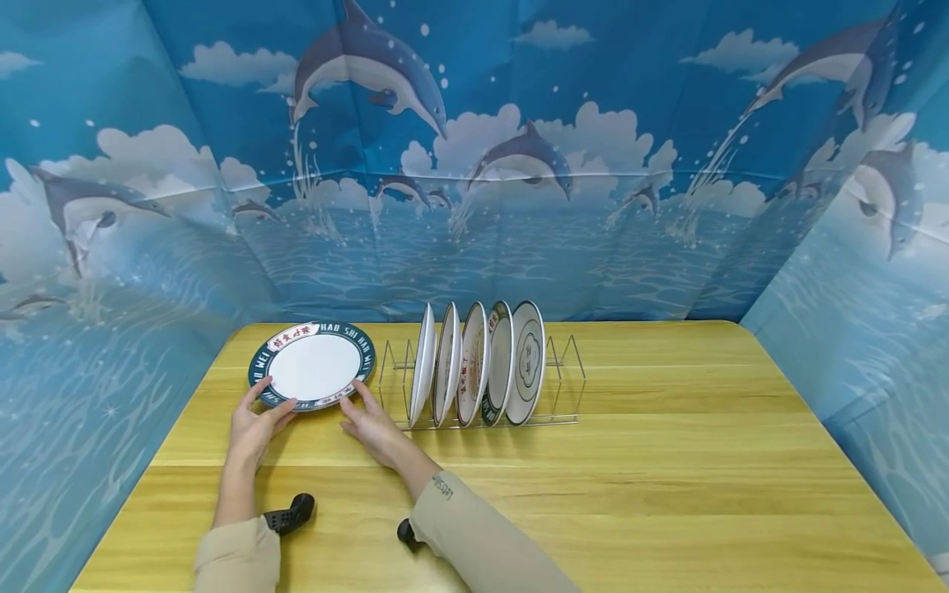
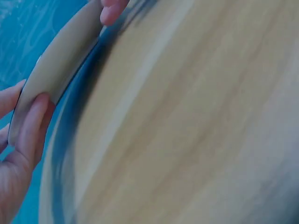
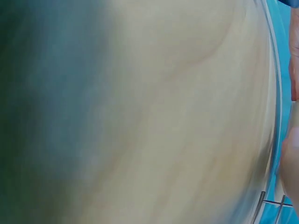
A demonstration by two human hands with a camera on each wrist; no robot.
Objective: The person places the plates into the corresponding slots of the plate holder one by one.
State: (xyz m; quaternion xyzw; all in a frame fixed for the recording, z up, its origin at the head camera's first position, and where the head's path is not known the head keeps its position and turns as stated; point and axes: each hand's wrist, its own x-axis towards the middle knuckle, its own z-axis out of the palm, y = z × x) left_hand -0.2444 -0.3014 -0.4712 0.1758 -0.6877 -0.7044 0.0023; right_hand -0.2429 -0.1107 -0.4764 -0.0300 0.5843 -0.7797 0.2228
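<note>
A round white plate [image 1: 315, 369] with a dark green lettered rim is at the back left of the table. My left hand [image 1: 254, 424] grips its near left edge; in the left wrist view, thumb and fingers lie on opposite sides of the rim [image 2: 56, 65]. On the near right edge, my right hand [image 1: 376, 428] holds the same plate, though the right wrist view shows little of that hand. To the right, a wire dish rack [image 1: 558, 422] holds several plates on edge, including a rightmost plate [image 1: 527, 362] with a green motif.
Under everything is a yellow wood-grain table [image 1: 667, 478]. A blue dolphin-print cloth [image 1: 504, 231] hangs behind and along both sides. Black wrist-worn devices [image 1: 292, 515] stick out by the sleeves. The rack's left wires stand close to the held plate.
</note>
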